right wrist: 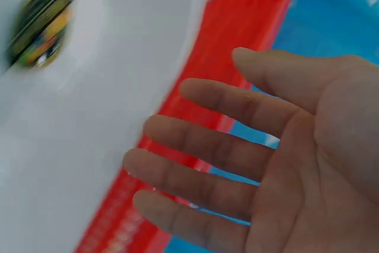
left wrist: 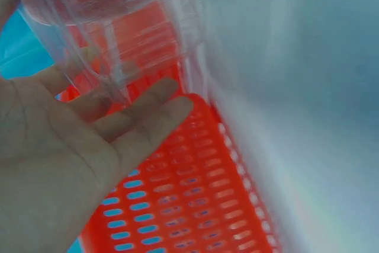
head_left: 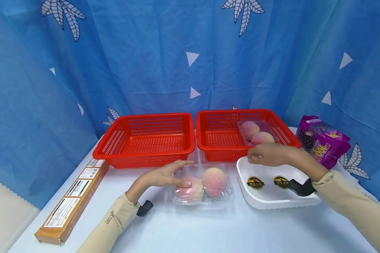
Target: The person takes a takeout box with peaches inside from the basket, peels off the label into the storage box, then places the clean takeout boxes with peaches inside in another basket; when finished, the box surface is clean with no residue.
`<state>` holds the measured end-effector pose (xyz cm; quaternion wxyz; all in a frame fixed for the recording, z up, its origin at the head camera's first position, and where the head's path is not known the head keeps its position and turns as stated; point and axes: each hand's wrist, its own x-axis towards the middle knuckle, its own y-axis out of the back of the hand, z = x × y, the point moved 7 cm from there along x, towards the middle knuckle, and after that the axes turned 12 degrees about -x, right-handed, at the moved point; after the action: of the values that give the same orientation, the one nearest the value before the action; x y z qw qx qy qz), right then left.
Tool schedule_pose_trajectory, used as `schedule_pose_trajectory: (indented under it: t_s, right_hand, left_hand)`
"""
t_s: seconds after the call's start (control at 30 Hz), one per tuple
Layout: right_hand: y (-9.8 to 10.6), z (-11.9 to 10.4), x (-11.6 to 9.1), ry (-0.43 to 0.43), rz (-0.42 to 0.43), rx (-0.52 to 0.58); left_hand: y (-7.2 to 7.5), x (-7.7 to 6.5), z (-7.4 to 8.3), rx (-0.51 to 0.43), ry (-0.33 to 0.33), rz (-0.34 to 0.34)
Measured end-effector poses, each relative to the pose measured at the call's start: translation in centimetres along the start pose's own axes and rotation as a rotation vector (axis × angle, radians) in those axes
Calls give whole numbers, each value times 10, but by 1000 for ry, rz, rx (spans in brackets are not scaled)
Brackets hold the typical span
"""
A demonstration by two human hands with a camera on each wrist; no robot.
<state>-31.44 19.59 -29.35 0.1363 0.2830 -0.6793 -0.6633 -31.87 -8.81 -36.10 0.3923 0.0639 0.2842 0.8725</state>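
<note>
Two pink-and-cream peaches sit side by side in a clear plastic box at the middle of the table. My left hand holds this box at its left end, thumb over the left peach and fingers stretched along the back side. In the left wrist view the clear box shows between thumb and fingers. My right hand is over the back rim of a white tray with two dark fruit stickers. Its fingers are spread and relaxed in the right wrist view, holding nothing.
Behind stand two red perforated baskets; the left basket holds nothing, and the right basket holds another peach box. A purple bag leans at the far right. Along the left edge lies a long brown carton. Blue curtains enclose the table.
</note>
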Motion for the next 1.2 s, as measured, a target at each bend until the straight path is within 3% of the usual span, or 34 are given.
schedule_pose_trajectory:
  t_s: [0.2,0.43,0.6,0.83,1.2]
  right_hand:
    - [14,-50,22,63,30,-42]
    - [-2,-84,62,167,-79,-1]
    - [-16,-91,80,223,-147,80]
    - [-19,-95,85,261,-158,162]
    - [-22,-95,77,170,-113,248]
  left_hand:
    - [0,-1,8,62,-20,25]
    - [0,-3,15,79,-37,42]
    - [0,-4,20,99,-44,48]
    - [-1,-6,23,107,-24,59]
    - [-6,-8,29,70,-53,18]
